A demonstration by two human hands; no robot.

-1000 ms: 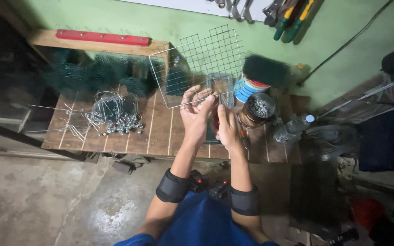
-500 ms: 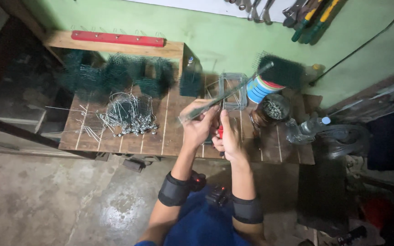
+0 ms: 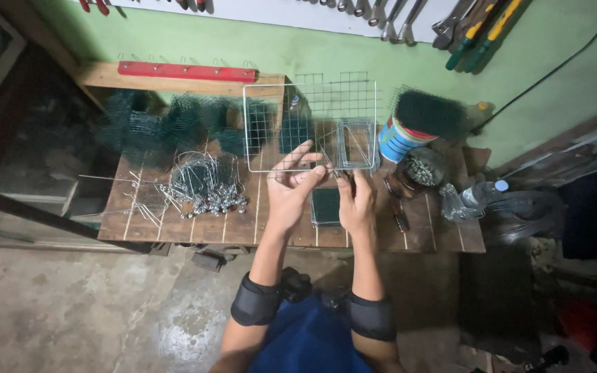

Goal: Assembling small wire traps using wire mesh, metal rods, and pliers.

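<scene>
Fingers (image 3: 303, 164) of the left hand (image 3: 290, 190) spread loosely, their tips pinching the lower edge of a square wire mesh panel (image 3: 310, 124), which is held upright above the wooden bench (image 3: 195, 228) so that its grid faces the wearer and its bottom wires can be seen and reached. Right hand (image 3: 357, 202) sits just beside the left, fingers curled inward at the same lower edge; whether it grips a small tool or only the wire cannot be told. Both hands meet at one spot on the panel, an arrangement that likely steadies the mesh while one joint is worked. A smaller wire frame (image 3: 357, 145) hangs at the panel's lower right corner, touching it. Under the hands lies a dark green pad (image 3: 326, 206) flat on the bench. To the left rests a heap of bent wire pieces (image 3: 205, 185), within reach, and behind it rolls of green mesh (image 3: 167, 121). At right stand a striped container (image 3: 399, 138) and a plastic bottle (image 3: 481, 195).
</scene>
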